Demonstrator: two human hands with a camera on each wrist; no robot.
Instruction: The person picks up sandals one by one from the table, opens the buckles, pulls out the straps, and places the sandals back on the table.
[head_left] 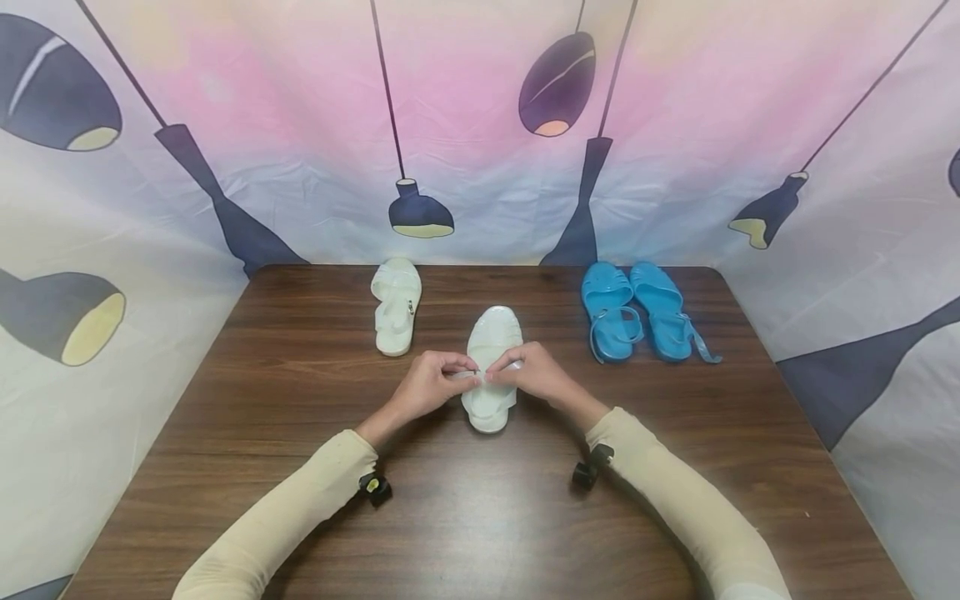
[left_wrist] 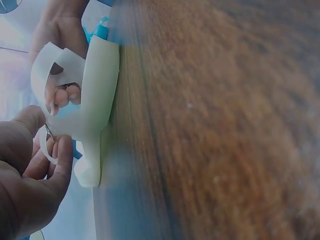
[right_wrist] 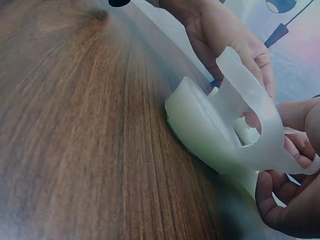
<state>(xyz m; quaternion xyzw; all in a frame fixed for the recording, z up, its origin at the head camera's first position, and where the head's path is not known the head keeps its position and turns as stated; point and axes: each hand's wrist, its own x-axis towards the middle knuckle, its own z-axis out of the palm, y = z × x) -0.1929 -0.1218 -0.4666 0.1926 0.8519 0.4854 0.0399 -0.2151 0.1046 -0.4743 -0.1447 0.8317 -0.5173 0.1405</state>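
A white sandal [head_left: 495, 333] lies on the table with its toe pointing away from me and its heel towards me. From the left side, my left hand [head_left: 431, 385] pinches a small metal buckle [left_wrist: 48, 131] by the ankle strap [left_wrist: 42, 75] with thumb and fingers. Opposite it, my right hand [head_left: 536, 372] pinches the strap's end, its fingertips close to the left ones. In the right wrist view, the strap [right_wrist: 272, 130] loops up over the heel part [right_wrist: 197, 122], and the right fingers [right_wrist: 272, 195] partly cover its end. Whether the strap passes through the buckle cannot be seen.
A second white sandal [head_left: 397, 308], its buckle on the right side, stands at the back left of the brown wooden table [head_left: 480, 517]. Two blue sandals [head_left: 611, 300] stand together at the back right, one strap hanging loose. A printed cloth [head_left: 480, 100] hangs behind the table.
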